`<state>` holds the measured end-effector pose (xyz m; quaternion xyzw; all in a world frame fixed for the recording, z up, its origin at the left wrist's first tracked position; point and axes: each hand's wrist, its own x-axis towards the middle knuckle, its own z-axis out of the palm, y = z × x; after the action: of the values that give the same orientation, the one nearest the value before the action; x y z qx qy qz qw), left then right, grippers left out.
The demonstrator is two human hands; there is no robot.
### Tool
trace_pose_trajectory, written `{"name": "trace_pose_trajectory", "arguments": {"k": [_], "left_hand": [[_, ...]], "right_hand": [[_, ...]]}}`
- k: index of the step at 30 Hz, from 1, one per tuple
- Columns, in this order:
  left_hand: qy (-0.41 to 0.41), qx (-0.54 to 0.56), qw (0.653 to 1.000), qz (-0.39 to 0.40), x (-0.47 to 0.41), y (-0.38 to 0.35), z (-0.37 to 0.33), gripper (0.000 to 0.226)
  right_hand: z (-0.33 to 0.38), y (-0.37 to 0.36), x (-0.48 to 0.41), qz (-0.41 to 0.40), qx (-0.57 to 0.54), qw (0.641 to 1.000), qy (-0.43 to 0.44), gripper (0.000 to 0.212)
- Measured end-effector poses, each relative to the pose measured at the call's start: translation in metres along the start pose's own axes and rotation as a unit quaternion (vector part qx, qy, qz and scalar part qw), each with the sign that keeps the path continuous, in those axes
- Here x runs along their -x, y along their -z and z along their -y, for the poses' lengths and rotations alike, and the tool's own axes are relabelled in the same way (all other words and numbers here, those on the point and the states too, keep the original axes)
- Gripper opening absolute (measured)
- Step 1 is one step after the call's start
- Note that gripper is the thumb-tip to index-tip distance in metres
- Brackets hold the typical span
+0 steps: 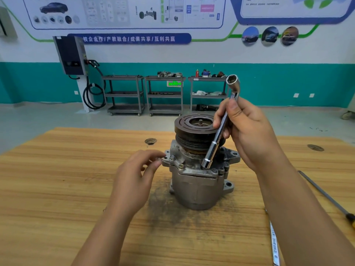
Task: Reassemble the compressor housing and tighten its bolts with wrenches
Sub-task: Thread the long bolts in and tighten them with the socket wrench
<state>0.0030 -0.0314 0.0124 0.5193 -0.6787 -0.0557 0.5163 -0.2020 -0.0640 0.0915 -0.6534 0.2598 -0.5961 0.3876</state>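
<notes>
A grey compressor (196, 187) stands upright on the wooden table (67, 169), its dark pulley (194, 131) on top. Several bolts (181, 166) sit in the flange of the housing. My right hand (249, 131) grips the shaft of a chrome L-shaped socket wrench (217, 141). The wrench's lower socket end rests on the flange near the front bolts, and its bent end points up. My left hand (134, 181) hovers just left of the housing with its fingers loosely curled and nothing in them, its fingertips close to the left mounting ear.
A flat chrome wrench (274, 244) lies near the table's front edge, partly under my right forearm. A long screwdriver (326, 196) lies at the far right. Dark grime stains the wood around the compressor. Two holes pierce the tabletop. Metal carts stand by the back wall.
</notes>
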Motion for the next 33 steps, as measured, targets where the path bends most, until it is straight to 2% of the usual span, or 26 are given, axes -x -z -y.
{"name": "trace_pose_trajectory", "arguments": {"k": [2,4,9,13,19,25,29,33], "left_hand": [[-0.059,0.083,0.995,-0.021,0.005,-0.004,-0.015,0.024],[-0.077,0.13,0.988,-0.01,0.01,-0.012,-0.029,0.025],[-0.115,0.036,0.991,0.05,0.007,-0.035,-0.054,0.025],[-0.078,-0.001,0.994,0.076,-0.001,-0.041,-0.06,0.025],[-0.075,-0.022,0.996,0.036,0.002,-0.047,-0.057,0.014],[-0.056,0.016,0.998,0.001,0.006,-0.05,-0.056,0.02],[-0.041,0.033,0.999,0.001,0.007,-0.05,-0.058,0.038],[-0.027,0.048,0.998,-0.004,0.009,-0.052,-0.059,0.036]], "right_hand": [[0.002,0.001,0.0,-0.004,0.001,1.0,0.0,0.025],[0.006,0.004,0.001,-0.006,0.019,1.0,0.01,0.025],[0.02,0.013,0.003,-0.027,0.058,0.997,0.051,0.024],[0.026,0.016,0.004,-0.033,0.069,0.995,0.065,0.024],[0.024,0.014,0.005,-0.014,0.096,0.994,0.059,0.023],[0.021,0.011,0.006,0.003,0.115,0.992,0.045,0.021],[0.02,0.009,0.006,0.007,0.122,0.992,0.041,0.021],[0.021,0.008,0.007,0.013,0.125,0.991,0.039,0.02]]}}
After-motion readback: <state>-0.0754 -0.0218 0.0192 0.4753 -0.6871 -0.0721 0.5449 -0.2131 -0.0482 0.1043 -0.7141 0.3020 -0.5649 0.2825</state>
